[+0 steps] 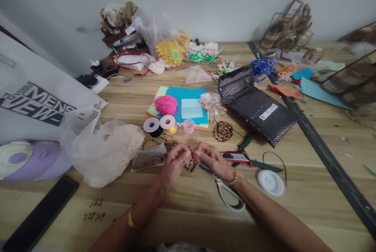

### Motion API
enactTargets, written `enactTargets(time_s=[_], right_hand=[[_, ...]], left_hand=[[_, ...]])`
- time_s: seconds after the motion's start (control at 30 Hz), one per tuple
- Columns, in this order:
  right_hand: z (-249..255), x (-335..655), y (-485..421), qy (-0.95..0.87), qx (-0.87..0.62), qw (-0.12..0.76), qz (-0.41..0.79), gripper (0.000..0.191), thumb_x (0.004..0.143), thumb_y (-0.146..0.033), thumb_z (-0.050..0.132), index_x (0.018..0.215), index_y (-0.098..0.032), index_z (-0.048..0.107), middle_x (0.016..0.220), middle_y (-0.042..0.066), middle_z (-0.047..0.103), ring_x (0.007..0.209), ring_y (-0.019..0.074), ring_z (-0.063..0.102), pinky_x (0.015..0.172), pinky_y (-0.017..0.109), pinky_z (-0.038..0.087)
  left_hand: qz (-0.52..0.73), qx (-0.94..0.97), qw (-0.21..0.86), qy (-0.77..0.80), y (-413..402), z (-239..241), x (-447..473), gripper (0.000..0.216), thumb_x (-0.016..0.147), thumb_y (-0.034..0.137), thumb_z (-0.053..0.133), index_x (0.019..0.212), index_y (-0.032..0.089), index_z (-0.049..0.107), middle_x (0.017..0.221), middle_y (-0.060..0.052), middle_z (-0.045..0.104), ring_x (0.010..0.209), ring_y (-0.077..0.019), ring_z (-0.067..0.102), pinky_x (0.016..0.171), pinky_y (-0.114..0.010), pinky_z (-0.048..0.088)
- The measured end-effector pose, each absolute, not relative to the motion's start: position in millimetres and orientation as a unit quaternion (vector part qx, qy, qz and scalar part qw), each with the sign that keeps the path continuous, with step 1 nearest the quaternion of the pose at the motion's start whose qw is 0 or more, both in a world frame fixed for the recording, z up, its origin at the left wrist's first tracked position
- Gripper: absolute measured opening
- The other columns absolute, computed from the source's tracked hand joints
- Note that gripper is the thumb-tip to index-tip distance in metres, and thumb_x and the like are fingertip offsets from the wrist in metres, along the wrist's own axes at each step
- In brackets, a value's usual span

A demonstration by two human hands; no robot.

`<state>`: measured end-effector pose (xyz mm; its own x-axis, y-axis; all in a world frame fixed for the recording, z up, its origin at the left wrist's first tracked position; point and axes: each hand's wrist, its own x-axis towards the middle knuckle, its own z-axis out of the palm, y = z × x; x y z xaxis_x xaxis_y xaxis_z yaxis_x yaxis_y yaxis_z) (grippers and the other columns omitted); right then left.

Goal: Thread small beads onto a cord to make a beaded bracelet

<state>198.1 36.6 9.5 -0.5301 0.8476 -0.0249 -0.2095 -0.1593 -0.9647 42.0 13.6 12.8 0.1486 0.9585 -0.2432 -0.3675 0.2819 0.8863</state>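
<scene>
My left hand [176, 161] and my right hand [214, 160] meet over the middle of the table, fingertips nearly touching. Both are closed in a pinch on the cord of a small beaded bracelet [191, 165], whose multicoloured beads hang between them. Pale thread rises in a loop behind the fingers, towards a small clear spool [188, 126]. Scissors [230, 196] lie partly under my right hand. Just beyond that hand is a red utility knife [236, 157]. Left of my left hand rests a clear bag of dark beads [149, 157].
Behind are thread spools [151, 125], pink yarn [166, 105], blue paper [188, 92] and coiled beads [223, 131]. A black bubble mailer [258, 107] and white spool [270, 182] lie right. A plastic bag [102, 150] and phone [41, 213] sit left.
</scene>
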Motion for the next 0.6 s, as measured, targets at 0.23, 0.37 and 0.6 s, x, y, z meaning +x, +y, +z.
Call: enactTargets(time_s=[0.23, 0.37, 0.6], right_hand=[[15.0, 200.1, 37.2, -0.554, -0.31, 0.367, 0.68, 0.037, 0.085, -0.051, 0.056, 0.071, -0.017, 0.055, 0.062, 0.0, 0.056, 0.057, 0.0119, 0.052, 0.057, 0.026, 0.044], [16.0, 200.2, 36.4, -0.553, -0.318, 0.369, 0.676, 0.037, 0.085, -0.051, 0.056, 0.07, -0.017, 0.054, 0.061, -0.001, 0.055, 0.057, 0.0117, 0.051, 0.056, 0.025, 0.043], [11.9, 199.7, 37.8, -0.55, -0.311, 0.369, 0.682, 0.037, 0.085, -0.051, 0.057, 0.07, -0.017, 0.054, 0.062, 0.0, 0.055, 0.058, 0.012, 0.052, 0.057, 0.026, 0.043]], left_hand=[[0.498, 0.355, 0.668, 0.425, 12.9, 9.9, 40.7, 0.024, 0.075, 0.033, 0.067, 0.068, 0.016, 0.051, 0.056, 0.005, 0.043, 0.052, -0.0076, 0.037, 0.053, -0.023, 0.029], [0.495, 0.358, 0.667, 0.426, 12.6, 9.7, 40.5, 0.022, 0.076, 0.032, 0.065, 0.068, 0.016, 0.051, 0.055, 0.005, 0.043, 0.052, -0.0075, 0.036, 0.053, -0.023, 0.029], [0.493, 0.363, 0.656, 0.441, 14.1, 10.2, 39.8, 0.026, 0.075, 0.035, 0.066, 0.067, 0.017, 0.05, 0.054, 0.005, 0.043, 0.052, -0.0083, 0.038, 0.054, -0.023, 0.031]])
